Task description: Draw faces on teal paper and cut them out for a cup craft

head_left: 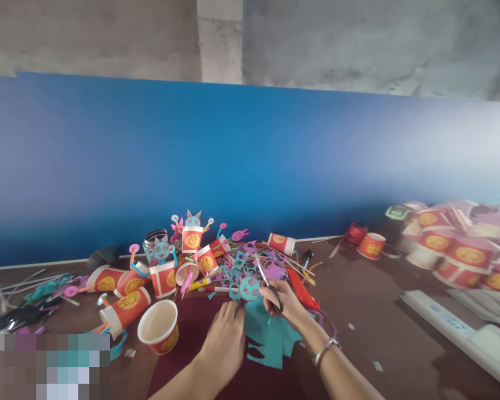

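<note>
A paper cup (158,325) with its mouth up is at the left edge of the dark red mat (179,366). Over the middle of the mat is the left hand (225,336). Its fingers bend down, and I cannot tell if they hold anything. By the far edge of the mat is a round blue animal face (249,289), between the two hands and a bit past them. Blue-green paper (270,336) with a hole in it lies on the mat's right part. Above the mat's far right side, the right hand (285,303) grips scissors (262,271). This looks like cutting time; one more snip would need the left hand to keep the paper steady.
</note>
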`<state>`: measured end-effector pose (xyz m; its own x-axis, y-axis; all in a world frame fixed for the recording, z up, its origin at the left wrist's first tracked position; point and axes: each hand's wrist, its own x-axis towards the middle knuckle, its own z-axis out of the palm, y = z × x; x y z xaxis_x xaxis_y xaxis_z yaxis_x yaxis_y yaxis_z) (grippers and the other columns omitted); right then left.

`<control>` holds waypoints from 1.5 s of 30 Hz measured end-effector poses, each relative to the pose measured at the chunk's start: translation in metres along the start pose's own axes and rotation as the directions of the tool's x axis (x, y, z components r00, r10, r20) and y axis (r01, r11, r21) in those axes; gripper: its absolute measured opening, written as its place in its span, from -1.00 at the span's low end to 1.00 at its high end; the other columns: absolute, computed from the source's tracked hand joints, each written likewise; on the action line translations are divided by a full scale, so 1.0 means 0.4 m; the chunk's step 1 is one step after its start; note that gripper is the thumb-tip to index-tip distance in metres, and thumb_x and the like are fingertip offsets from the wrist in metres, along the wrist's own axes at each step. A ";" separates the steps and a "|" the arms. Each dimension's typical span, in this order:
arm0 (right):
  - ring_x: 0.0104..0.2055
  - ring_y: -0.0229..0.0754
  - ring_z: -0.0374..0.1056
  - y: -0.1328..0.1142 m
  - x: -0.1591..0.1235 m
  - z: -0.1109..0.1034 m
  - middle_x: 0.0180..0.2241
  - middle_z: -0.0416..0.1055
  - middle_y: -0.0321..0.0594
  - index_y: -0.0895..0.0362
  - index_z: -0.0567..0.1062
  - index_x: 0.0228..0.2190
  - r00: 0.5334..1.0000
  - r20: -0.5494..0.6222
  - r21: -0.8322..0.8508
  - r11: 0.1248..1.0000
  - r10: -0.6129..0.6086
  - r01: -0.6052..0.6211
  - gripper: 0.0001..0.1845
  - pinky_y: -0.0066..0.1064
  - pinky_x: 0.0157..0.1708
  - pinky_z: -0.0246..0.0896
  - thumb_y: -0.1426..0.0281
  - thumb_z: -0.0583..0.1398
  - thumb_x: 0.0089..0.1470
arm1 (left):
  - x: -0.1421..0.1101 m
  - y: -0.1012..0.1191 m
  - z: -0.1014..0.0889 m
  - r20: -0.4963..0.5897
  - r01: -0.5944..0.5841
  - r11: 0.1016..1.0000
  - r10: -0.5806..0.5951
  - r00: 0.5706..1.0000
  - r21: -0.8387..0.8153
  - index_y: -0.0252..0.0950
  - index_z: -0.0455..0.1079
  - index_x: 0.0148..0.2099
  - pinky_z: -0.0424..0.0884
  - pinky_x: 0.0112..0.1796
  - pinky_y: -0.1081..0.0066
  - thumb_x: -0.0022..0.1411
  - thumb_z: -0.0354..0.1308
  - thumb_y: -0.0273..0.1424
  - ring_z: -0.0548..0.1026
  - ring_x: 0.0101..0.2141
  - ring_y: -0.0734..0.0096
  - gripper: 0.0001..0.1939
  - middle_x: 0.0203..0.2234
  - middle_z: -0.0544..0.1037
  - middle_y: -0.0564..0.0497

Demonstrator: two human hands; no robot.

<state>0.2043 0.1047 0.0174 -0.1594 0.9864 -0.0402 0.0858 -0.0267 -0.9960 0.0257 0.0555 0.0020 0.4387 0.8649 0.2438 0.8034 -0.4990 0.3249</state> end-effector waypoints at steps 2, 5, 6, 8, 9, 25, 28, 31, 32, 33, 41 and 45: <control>-0.79 -0.40 0.10 0.003 -0.008 0.010 -0.78 0.28 -0.40 0.16 0.35 -0.56 0.993 0.108 -0.082 0.996 0.052 -0.044 -0.80 -0.59 -0.80 -0.18 0.27 0.17 -0.10 | -0.032 -0.026 -0.013 -0.023 -0.019 0.998 0.021 1.000 0.061 -0.31 0.38 -0.07 0.31 -0.09 0.20 0.12 -0.12 -0.61 0.38 -0.12 0.17 -0.62 -0.14 0.43 -0.14; -0.78 -0.37 0.12 0.010 -0.018 0.040 -0.77 0.29 -0.42 0.15 0.38 -0.51 0.966 0.234 -0.162 0.984 0.108 -0.070 -0.86 -0.57 -0.76 -0.03 0.32 0.14 -0.09 | -0.076 -0.043 -0.011 -0.041 -0.081 0.989 0.086 0.995 0.122 -0.27 0.39 -0.16 0.35 -0.17 0.21 0.15 -0.07 -0.53 0.41 -0.20 0.17 -0.74 -0.25 0.47 -0.10; -0.77 -0.36 0.13 0.012 -0.020 0.051 -0.77 0.30 -0.41 0.15 0.39 -0.50 0.964 0.240 -0.194 0.979 0.114 -0.067 -0.87 -0.55 -0.75 0.01 0.33 0.13 -0.08 | -0.086 -0.044 -0.008 -0.057 -0.079 0.987 0.088 0.994 0.141 -0.26 0.40 -0.24 0.36 -0.22 0.21 0.16 -0.07 -0.51 0.41 -0.26 0.18 -0.78 -0.31 0.47 -0.08; -0.71 -0.30 0.21 0.017 -0.018 0.067 -0.71 0.34 -0.36 0.15 0.43 -0.45 0.988 0.149 -0.291 0.957 0.043 0.002 -0.85 -0.50 -0.69 0.08 0.33 0.12 -0.06 | -0.097 -0.045 -0.001 -0.131 -0.039 0.983 0.063 0.989 0.178 -0.25 0.37 -0.32 0.36 -0.27 0.21 0.16 -0.08 -0.52 0.41 -0.33 0.21 -0.80 -0.38 0.45 -0.06; -0.65 -0.25 0.27 0.018 -0.016 0.069 -0.66 0.39 -0.32 0.15 0.44 -0.40 0.997 0.058 -0.364 0.929 -0.045 0.063 -0.83 -0.47 -0.63 0.14 0.35 0.11 -0.05 | -0.098 -0.046 0.002 -0.176 -0.017 0.982 0.052 0.983 0.190 -0.25 0.35 -0.33 0.35 -0.28 0.21 0.15 -0.08 -0.52 0.41 -0.34 0.21 -0.81 -0.39 0.45 -0.06; -0.08 -0.05 0.25 0.045 -0.001 0.022 -0.21 0.41 -0.21 0.05 0.37 -0.22 0.926 -0.095 -0.842 0.526 -0.366 0.122 -0.57 -0.22 -0.09 0.02 0.56 0.10 -0.23 | -0.084 -0.092 0.052 -0.108 -0.289 0.932 0.317 0.942 0.217 -0.18 0.28 0.08 0.30 -0.05 0.21 0.09 0.05 -0.40 0.40 -0.05 0.17 -0.54 -0.02 0.47 -0.05; -0.12 -0.06 0.29 0.041 0.005 0.008 -0.23 0.42 -0.20 0.08 0.37 -0.27 0.909 -0.176 -0.787 0.609 -0.377 0.100 -0.59 -0.23 -0.11 0.06 0.57 0.06 -0.27 | -0.085 -0.091 0.050 -0.095 -0.270 0.932 0.299 0.949 0.243 -0.21 0.28 0.08 0.31 -0.06 0.20 0.10 0.05 -0.39 0.41 -0.06 0.16 -0.55 -0.02 0.46 -0.07; -0.18 -0.06 0.33 0.019 0.011 -0.027 -0.25 0.43 -0.17 0.10 0.36 -0.25 0.874 -0.266 -0.717 0.689 -0.407 0.103 -0.61 -0.28 -0.15 0.13 0.51 0.07 -0.24 | -0.089 -0.087 0.044 -0.106 -0.257 0.935 0.289 0.951 0.244 -0.22 0.29 0.07 0.32 -0.07 0.20 0.11 0.06 -0.37 0.41 -0.06 0.15 -0.57 -0.02 0.46 -0.10; -0.22 -0.07 0.34 0.010 0.012 -0.042 -0.27 0.43 -0.19 0.10 0.36 -0.26 0.863 -0.302 -0.695 0.713 -0.405 0.091 -0.62 -0.30 -0.18 0.16 0.49 0.08 -0.24 | -0.090 -0.084 0.041 -0.112 -0.255 0.937 0.287 0.951 0.240 -0.20 0.29 0.07 0.32 -0.07 0.19 0.11 0.06 -0.37 0.41 -0.07 0.15 -0.57 -0.03 0.46 -0.09; -0.27 -0.08 0.34 0.001 0.013 -0.057 -0.32 0.43 -0.21 0.10 0.37 -0.27 0.835 -0.373 -0.676 0.735 -0.405 0.055 -0.64 -0.31 -0.22 0.17 0.47 0.09 -0.24 | -0.092 -0.081 0.038 -0.118 -0.247 0.941 0.280 0.953 0.233 -0.17 0.29 0.07 0.32 -0.06 0.17 0.11 0.07 -0.37 0.42 -0.08 0.15 -0.57 -0.05 0.47 -0.09; 0.03 0.10 0.17 0.006 0.023 -0.099 -0.10 0.35 -0.01 0.17 0.30 -0.09 0.503 -0.564 -0.805 0.571 -0.655 -0.159 -0.50 -0.04 0.05 -0.11 0.46 0.08 -0.16 | -0.095 -0.066 0.015 -0.170 -0.220 0.962 0.246 0.954 0.162 -0.16 0.37 -0.03 0.31 -0.05 0.13 0.11 0.09 -0.37 0.45 -0.20 0.21 -0.66 -0.24 0.49 -0.05; -0.17 -0.05 0.32 0.000 0.005 -0.043 -0.23 0.44 -0.11 0.12 0.37 -0.17 0.745 -0.239 -0.833 0.526 -0.623 0.173 -0.66 -0.22 -0.06 0.07 0.44 0.08 -0.07 | -0.099 -0.075 0.040 -0.239 -0.293 0.936 0.335 0.911 0.195 -0.21 0.39 -0.08 0.35 -0.12 0.26 0.11 0.11 -0.34 0.43 -0.16 0.23 -0.71 -0.19 0.50 -0.05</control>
<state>0.2208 0.1097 0.0188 0.0624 0.7904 0.6094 0.8364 0.2918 -0.4641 -0.0095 0.0369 -0.0319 0.5725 0.6084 0.5497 0.7019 -0.7101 0.0550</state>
